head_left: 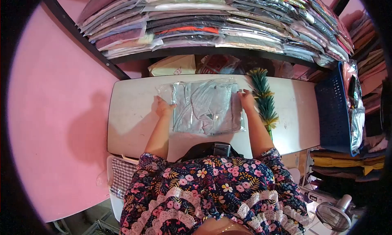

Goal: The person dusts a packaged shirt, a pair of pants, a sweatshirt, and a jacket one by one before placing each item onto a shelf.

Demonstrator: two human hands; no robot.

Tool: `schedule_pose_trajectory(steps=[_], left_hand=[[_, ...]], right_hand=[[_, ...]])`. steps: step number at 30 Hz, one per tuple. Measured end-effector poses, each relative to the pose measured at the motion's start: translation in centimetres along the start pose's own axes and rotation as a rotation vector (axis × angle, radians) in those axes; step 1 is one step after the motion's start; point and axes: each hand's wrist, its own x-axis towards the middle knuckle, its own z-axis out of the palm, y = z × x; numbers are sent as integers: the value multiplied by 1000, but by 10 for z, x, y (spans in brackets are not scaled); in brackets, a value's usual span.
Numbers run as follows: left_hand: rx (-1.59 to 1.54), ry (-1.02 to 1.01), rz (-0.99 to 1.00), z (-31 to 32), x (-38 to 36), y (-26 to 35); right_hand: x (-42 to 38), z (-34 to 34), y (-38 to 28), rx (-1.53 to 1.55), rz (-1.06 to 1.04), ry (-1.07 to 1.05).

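Note:
A folded light grey garment in a clear plastic bag (208, 106) lies on the white table in front of me, its loose clear flap spreading to the upper left. My left hand (164, 107) is at the bag's left edge, thumb on the plastic and fingers at the flap. At the opposite edge, my right hand (246, 100) pinches the side of the bag near its upper right corner. Some fingertips of both hands are hard to make out against the plastic.
Just right of my right hand lies a green feathery duster (264, 98). A blue basket (331, 108) of bagged items stands at the table's right end. Above the back edge, a dark shelf (196, 52) carries stacked bagged garments. A pink wall (53, 112) borders the left; a small fan (334, 214) sits lower right.

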Motion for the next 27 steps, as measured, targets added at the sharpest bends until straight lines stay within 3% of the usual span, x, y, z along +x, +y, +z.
schedule_pose_trajectory(steps=[2, 4, 6, 8, 10, 12, 13, 14, 15, 16, 17, 18, 19, 20, 22, 23, 24, 25, 26, 27], left_hand=[[-83, -51, 73, 7, 9, -13], [-135, -87, 185, 13, 19, -24], [-193, -122, 307, 12, 23, -24], [-790, -151, 267, -14, 6, -13], [-752, -101, 276, -51, -14, 6], [-998, 5, 490, -66, -21, 8], [-1001, -1, 490, -76, -26, 8], [-828, 162, 698, -89, -32, 5], [-642, 321, 898, -95, -37, 2], [-644, 313, 892, -94, -42, -1], [-509, 307, 1026, -91, -50, -7], [-371, 300, 1158, -87, -57, -13], [-218, 189, 1171, -75, -58, -28], [-224, 192, 1177, -50, -56, -45], [105, 70, 1051, -7, -59, -82], [103, 81, 1046, -6, -70, -89], [90, -19, 932, -6, -81, -96], [79, -122, 817, -5, -86, -102], [80, -126, 814, -1, -89, -103], [-119, -26, 817, 15, -77, -99]], right_hand=[[7, 10, -2, 11, -12, -68], [9, 3, -11, 121, 96, -371], [5, -10, -25, 224, 75, -360], [1, -26, -41, 323, 64, -368], [1, -44, -50, 727, -111, -271], [-4, -77, -68, 766, -217, -215], [-12, -95, -79, 818, -231, -219], [-20, -109, -85, 838, -207, -198], [-17, -112, -62, 750, -159, -204], [-18, -117, -46, 661, -114, -208], [-24, -118, -30, 655, -107, -208], [-36, -122, -23, 289, -409, -24], [-50, -126, -15, -89, -695, 157], [-64, -126, 0, -266, -504, 181], [-103, -114, 44, -418, -278, 339], [-113, -110, 76, -453, -190, 387], [-125, -113, 89, -452, -197, 385], [-138, -114, 98, -351, -74, 317], [-145, -115, 106, -252, 51, 247], [-139, -108, 119, -265, 63, 242]])
